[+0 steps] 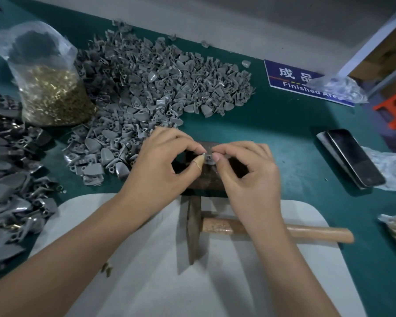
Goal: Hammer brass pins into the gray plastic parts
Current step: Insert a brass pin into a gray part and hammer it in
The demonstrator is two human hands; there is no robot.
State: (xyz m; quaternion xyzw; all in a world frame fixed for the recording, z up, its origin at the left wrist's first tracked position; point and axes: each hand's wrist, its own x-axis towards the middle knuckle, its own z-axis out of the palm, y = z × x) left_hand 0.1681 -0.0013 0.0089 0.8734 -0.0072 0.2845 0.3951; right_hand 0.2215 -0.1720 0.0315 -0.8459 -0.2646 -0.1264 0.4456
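Both hands meet over a dark metal block (206, 179) on the green counter (284, 124). The left hand (162, 165) has its thumb and forefinger curled in a pinch on a small gray plastic part (209, 158), which sits on top of the block between the 2 hands; the thumb wears a strip of tan tape. The right hand (249, 170) pinches the same part from the other side with curled thumb and forefinger. Whether a brass pin is held at the fingertips is too small to tell.

Just below the hands, nearer the person, a hammer (194, 227) lies on a pale gray mat (160, 259), its dark head pointing toward the block and its wooden handle running out under the right wrist to the right. A few loose brass pins (106, 268) lie on the mat beside the left forearm.

Beyond and to the left of the left hand spreads a large pile of gray plastic parts (151, 88). Further left stands a clear bag of brass pins (53, 94), and at the far left lies a heap of darker gray parts (12, 179). To the right of the right hand rests a black phone (352, 156). Beyond it, a blue sign (306, 83) reads "Finished Area", partly covered by a clear plastic bag (338, 88)
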